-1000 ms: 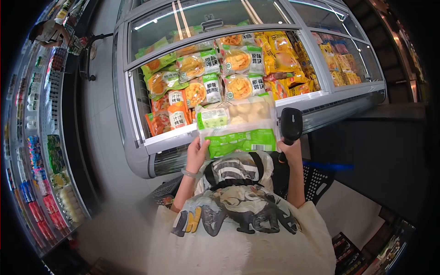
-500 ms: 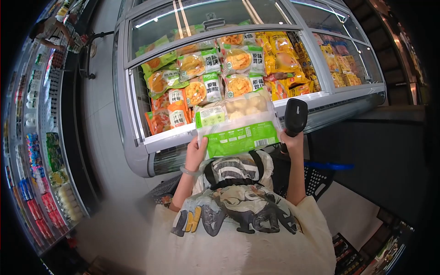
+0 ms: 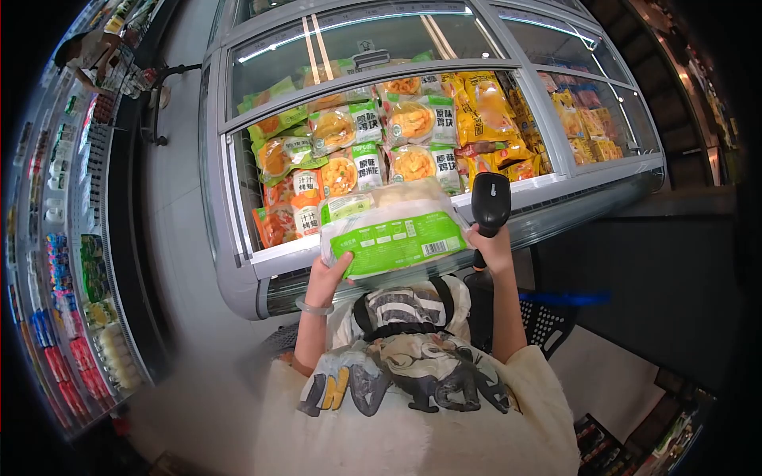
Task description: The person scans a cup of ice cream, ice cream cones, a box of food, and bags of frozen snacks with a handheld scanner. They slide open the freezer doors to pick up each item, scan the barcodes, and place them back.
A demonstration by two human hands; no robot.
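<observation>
A green and clear bag of frozen food (image 3: pixel 397 244) is held up in front of me, its printed side and barcode facing me. At its lower left corner my left hand (image 3: pixel 325 279) is closed on the edge, thumb lying on the green panel. My right hand (image 3: pixel 494 249) is wrapped round the handle of a black barcode scanner (image 3: pixel 491 200), with its fingers right at the bag's right edge. The scanner's head points up and away. Behind the bag, the open freezer chest (image 3: pixel 295 255) holds packs of frozen chicken (image 3: pixel 412 163).
Sliding glass lids (image 3: pixel 369 57) cover the back of the freezer. Yellow bags (image 3: pixel 482 107) lie at its right. Beneath my right arm is a black basket (image 3: pixel 548 321) with a blue handle. Shelves of drinks (image 3: pixel 71 317) line the left, where another person (image 3: pixel 91 55) stands by a cart.
The bag has shifted left and tipped so that its clear upper part is foreshortened. My right hand and the scanner have moved left too. My left hand has come slightly lower.
</observation>
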